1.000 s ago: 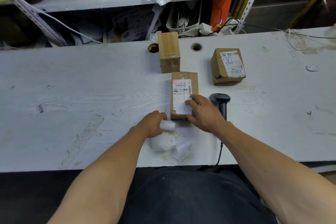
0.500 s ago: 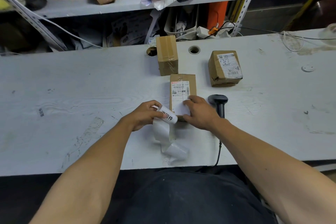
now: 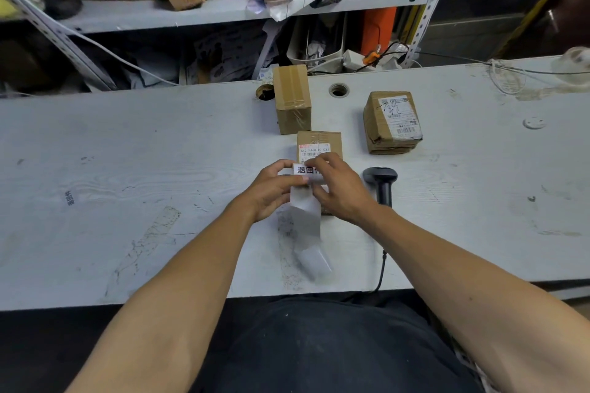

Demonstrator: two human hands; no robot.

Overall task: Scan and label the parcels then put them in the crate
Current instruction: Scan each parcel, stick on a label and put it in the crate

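The label point(image 3: 307, 170), white with bold black print, is pinched at its leading edge between both hands just above the near end of the parcel point(image 3: 319, 145). It looks thin, limp and feather-light, tacky on one face I judge, so it is best taken by its corners to keep it from curling onto itself. The left hand point(image 3: 271, 190) grips its left end with thumb and curled fingers point(image 3: 281, 169); the right hand point(image 3: 340, 188) pinches its right end, fingertips covering the last printed character. Below the fingers a strip of backing paper point(image 3: 306, 220) hangs down and trails toward the person across the tabletop point(image 3: 127, 169). The parcel, a small taped carton that likely is stiff and light, lies directly beyond the fingers, partly hidden by them. Just right of the right hand lies the scanner point(image 3: 381, 180); two more cartons point(image 3: 292, 99) point(image 3: 392, 121) sit farther beyond. No crate is in view.
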